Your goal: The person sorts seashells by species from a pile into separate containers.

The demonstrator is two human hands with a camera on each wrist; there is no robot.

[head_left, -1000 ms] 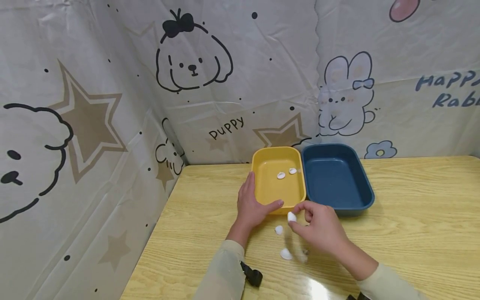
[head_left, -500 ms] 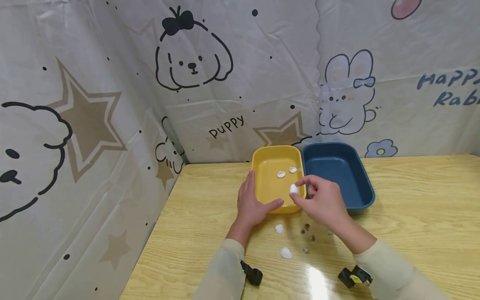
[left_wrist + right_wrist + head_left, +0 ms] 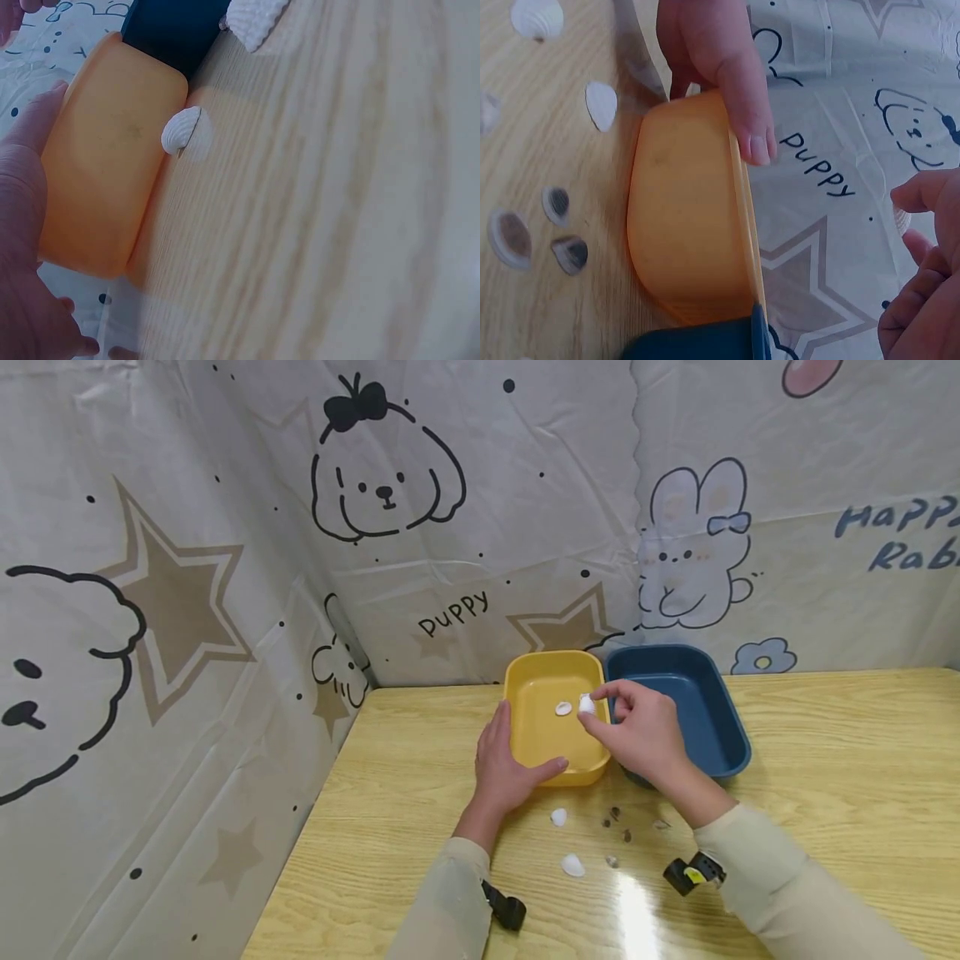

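Between thumb and index finger my right hand (image 3: 647, 731) pinches a white ribbed seashell (image 3: 587, 704), held over the right part of the yellow tray (image 3: 536, 752). A white shell (image 3: 563, 708) lies inside that tray; another seen there earlier is hidden behind the held one. My left hand (image 3: 510, 768) rests on the tray's near left corner, fingers along the side and thumb over the front rim. In the right wrist view the pinched shell (image 3: 902, 220) shows only partly between the fingertips.
Right of the yellow tray, side by side with it, stands a dark blue tray (image 3: 720, 727). On the wooden table in front lie two white shells, one nearer the tray (image 3: 558, 817), and several small dark shells (image 3: 626, 836). A printed cloth (image 3: 450, 527) hangs behind.
My right hand has carried the pinched shell from in front of the yellow tray up and forward over it. The left hand stays on the tray.
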